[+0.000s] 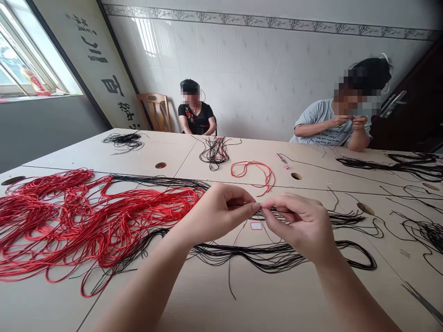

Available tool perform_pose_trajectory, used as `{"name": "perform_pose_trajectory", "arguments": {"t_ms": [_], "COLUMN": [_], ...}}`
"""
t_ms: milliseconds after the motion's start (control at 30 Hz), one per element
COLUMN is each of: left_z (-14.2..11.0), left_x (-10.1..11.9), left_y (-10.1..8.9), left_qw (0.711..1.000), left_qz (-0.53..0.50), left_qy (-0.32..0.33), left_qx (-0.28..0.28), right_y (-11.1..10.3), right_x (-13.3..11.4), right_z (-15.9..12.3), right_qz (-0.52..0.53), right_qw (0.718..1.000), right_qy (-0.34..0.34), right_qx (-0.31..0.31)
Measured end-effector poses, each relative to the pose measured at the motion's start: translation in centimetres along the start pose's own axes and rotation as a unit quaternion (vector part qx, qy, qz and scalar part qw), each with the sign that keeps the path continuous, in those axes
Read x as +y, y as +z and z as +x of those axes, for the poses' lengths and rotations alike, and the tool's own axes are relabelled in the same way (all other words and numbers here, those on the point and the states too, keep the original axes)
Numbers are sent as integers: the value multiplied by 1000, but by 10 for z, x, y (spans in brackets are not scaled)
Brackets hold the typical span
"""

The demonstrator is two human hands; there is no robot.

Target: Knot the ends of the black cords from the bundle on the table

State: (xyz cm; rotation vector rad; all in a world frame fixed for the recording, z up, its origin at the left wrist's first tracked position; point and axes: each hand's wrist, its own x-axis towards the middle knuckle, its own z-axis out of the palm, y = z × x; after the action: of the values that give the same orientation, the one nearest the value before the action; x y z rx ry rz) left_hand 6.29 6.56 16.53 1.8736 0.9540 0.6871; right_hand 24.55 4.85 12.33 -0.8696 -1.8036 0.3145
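My left hand [226, 210] and my right hand [299, 223] meet fingertip to fingertip above the table, both pinching a thin black cord [235, 204]. The spot where the fingers meet covers most of the pinched part, so I cannot tell whether there is a knot. Beneath my hands and forearms lies a long bundle of black cords [256, 253], looped at its right end. Another black bundle [349, 217] shows behind my right hand. To the left, a large tangle of red cord [138, 212] spreads beside my left forearm.
Across the table [277, 304] sit two people [195, 115] [325, 120]; the right one holds something small. More black cords lie at the back [214, 154] and right [411, 163]. A red cord loop [272, 177], scissors [424, 299] and table holes [161, 165] are also visible.
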Motion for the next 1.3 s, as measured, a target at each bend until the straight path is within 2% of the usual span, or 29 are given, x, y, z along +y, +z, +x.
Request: {"name": "perform_pose_trajectory", "arguments": {"t_ms": [400, 500, 633, 800, 933, 1100, 1300], "left_z": [5, 5, 5, 4, 3, 2, -1], "left_x": [-10, -10, -8, -6, -6, -9, -8], "left_y": [-4, -4, -2, 3, 4, 7, 13], "left_qw": [1000, 1000, 999, 999, 998, 994, 993], "left_qz": [22, 24, 19, 21, 52, 95, 111], "left_qy": [-13, -17, -11, -1, 3, -14, -37], "left_qx": [-9, -3, 26, 43, 44, 48, 15], "right_y": [2, -1, 0, 6, 5, 2, 3], "right_x": [6, 6, 5, 5, 5, 7, 12], "right_z": [-1, -1, 0, 0, 0, 0, -2], "right_qz": [-24, -27, -40, -59, -32, -52, -92], "right_qw": [998, 999, 995, 994, 992, 986, 987], "right_qy": [-49, -31, 4, 28, 27, 6, -71], "right_qx": [-21, -29, -93, -89, -117, -157, -112]}}
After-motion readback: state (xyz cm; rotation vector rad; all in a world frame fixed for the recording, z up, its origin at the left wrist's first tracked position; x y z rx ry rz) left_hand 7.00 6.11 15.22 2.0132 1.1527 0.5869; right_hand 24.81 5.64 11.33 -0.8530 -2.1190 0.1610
